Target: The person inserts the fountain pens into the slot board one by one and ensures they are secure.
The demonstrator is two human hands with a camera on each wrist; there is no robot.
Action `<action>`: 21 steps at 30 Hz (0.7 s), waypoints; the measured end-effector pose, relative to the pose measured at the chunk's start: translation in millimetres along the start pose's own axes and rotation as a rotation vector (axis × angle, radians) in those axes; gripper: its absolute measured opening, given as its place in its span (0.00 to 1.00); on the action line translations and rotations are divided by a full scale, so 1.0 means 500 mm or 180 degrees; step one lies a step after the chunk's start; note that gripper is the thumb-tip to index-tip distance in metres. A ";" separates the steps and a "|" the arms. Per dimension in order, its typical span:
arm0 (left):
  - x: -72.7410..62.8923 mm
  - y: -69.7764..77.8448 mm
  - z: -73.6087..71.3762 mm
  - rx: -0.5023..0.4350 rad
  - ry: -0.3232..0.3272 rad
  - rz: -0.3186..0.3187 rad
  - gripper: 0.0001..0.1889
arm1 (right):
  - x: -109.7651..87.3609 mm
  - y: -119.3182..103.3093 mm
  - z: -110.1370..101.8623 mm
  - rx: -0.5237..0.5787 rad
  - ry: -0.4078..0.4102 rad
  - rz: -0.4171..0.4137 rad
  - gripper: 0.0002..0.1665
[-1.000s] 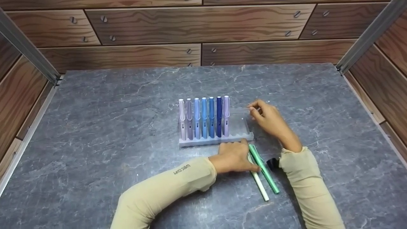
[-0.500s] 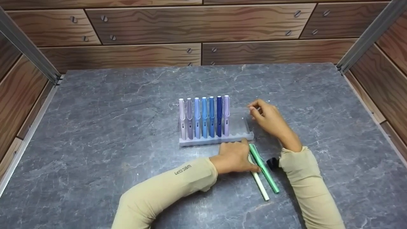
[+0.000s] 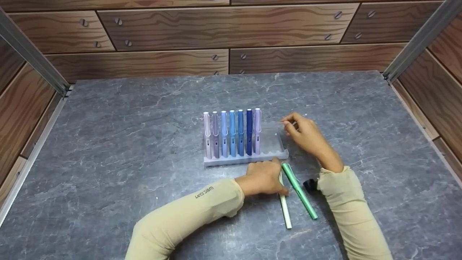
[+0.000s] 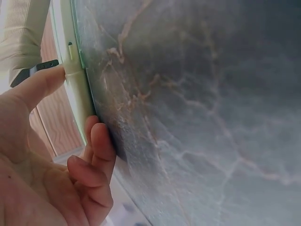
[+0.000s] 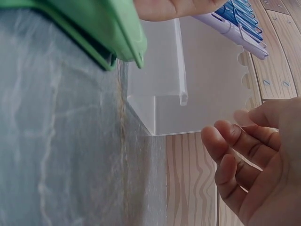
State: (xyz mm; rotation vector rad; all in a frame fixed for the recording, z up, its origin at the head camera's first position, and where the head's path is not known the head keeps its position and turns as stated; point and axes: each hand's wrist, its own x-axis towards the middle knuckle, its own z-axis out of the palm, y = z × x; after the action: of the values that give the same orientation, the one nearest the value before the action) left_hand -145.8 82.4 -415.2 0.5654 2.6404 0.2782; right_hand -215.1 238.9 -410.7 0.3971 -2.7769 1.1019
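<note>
My left hand (image 3: 262, 177) holds a pale green pen (image 3: 285, 213) that lies on the table in front of the stand. In the left wrist view its thumb presses against the barrel of that pen (image 4: 77, 84), with the other fingers curled near it. Just to the right lies a green pen (image 3: 300, 193). My right hand (image 3: 305, 131) is at the right edge of the clear pen stand (image 3: 272, 139). In the right wrist view, the right hand (image 5: 256, 160) pinches the panel edge between thumb and fingertip.
Several purple and blue pens (image 3: 232, 133) stand upright side by side in the stand's left slots, a lilac one (image 3: 257, 131) at the right end. A black strap piece (image 3: 309, 186) sits by the right sleeve. Wood-patterned walls (image 3: 227, 29) border the table.
My left hand has shifted slightly left, swinging the pale green pen's near end leftward, away from the green pen. The right hand and the stand keep their place.
</note>
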 end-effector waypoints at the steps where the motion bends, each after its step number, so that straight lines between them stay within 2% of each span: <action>1: 0.000 0.000 0.000 -0.0019 0.0006 -0.0001 0.33 | 0.000 0.000 0.000 0.0000 0.0003 -0.0007 0.12; 12: -0.004 -0.004 0.001 -0.0176 0.0066 -0.0019 0.30 | 0.002 0.000 0.003 -0.0031 0.0065 -0.0012 0.11; 21: -0.006 -0.019 -0.003 -0.0609 0.0037 0.0079 0.35 | 0.003 0.001 0.003 -0.0044 0.0082 -0.0004 0.11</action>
State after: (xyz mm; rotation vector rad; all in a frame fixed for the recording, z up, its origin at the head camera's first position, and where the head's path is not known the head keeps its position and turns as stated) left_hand -147.3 72.4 -415.2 0.5343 2.5821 0.5362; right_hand -216.6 238.0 -411.9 0.3803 -2.7602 1.0794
